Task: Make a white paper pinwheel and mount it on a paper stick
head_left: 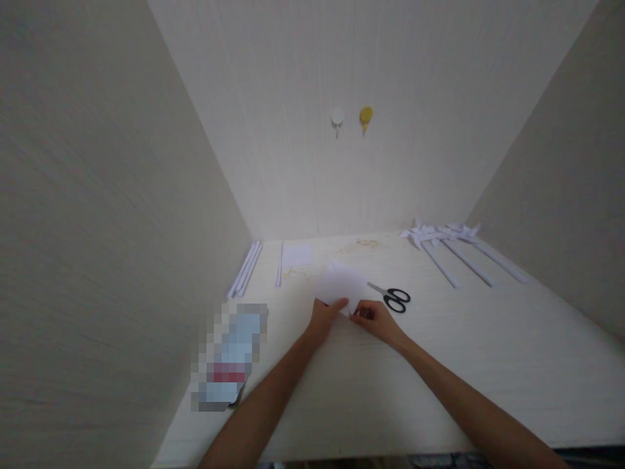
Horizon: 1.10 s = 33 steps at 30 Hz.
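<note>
- White paper sheet (342,285) lies on the pale table (488,365), near its middle, its near edge pinched from both sides.
- Left hand (325,319) grips the sheet's near left edge, fingers closed onto it, thumb on top; this seems to steady the paper.
- Right hand (374,319) meets it just beside, fingers curled shut on the near right corner, likely working a fold or crease.
- The sheet extends away from both hands, toward the back wall.
- Black-handled scissors (393,298) lie just right of the sheet, blades closed, within easy reach.
- Folded paper pinwheels on strips (459,251) lie far right; plain paper strips (247,268) lie far left.
- A smaller paper piece (297,255) sits behind.
- Two hooks (351,118) hang on the back wall.
</note>
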{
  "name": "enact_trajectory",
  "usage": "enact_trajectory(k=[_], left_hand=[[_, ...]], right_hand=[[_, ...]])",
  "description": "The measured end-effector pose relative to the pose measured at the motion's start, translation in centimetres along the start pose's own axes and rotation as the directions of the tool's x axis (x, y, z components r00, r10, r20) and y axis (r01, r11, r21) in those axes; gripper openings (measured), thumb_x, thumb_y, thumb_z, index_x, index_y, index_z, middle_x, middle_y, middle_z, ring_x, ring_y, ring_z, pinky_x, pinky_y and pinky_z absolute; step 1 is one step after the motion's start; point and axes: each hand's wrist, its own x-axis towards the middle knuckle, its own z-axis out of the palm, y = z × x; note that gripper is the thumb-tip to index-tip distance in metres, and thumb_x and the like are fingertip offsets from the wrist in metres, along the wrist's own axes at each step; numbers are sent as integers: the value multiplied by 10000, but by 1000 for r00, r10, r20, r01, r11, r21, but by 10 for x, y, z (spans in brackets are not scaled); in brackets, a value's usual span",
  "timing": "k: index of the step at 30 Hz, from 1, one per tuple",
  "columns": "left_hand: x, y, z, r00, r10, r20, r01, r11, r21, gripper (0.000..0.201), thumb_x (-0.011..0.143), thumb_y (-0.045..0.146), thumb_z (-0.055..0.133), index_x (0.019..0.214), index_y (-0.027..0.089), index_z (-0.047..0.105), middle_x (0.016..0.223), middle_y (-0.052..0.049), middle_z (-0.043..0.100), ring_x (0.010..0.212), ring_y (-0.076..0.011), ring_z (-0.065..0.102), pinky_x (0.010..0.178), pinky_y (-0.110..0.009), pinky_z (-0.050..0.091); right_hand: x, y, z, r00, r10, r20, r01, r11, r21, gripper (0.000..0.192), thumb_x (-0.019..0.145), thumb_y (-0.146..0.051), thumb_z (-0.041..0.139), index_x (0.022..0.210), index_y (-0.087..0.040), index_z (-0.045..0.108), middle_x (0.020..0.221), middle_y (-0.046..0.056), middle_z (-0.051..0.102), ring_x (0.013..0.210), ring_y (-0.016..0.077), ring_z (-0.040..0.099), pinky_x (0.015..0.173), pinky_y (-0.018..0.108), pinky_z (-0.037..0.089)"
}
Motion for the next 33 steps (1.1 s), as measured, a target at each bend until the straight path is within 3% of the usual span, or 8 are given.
enact_trajectory(k=[13,33], left_hand=[[3,-7,-2,998,44,48,-43,998,-37,231,573,228,685,770,110,656,855,-85,679,763,-187,617,724,-300,471],[1,-2,1,1000,8,-7,-8,999,-42,205,548,194,682,733,110,656,745,-59,679,683,-179,605,681,-297,463]], right_hand=[[0,2,-1,999,-33,2,33,998,46,157,661,-312,562,619,-162,582,458,-50,421,426,77,344,428,212,253],[-1,-5,-1,1000,-9,-24,9,1000,11,143,634,-305,577,612,-169,539,422,-75,342,393,69,284,397,205,215]])
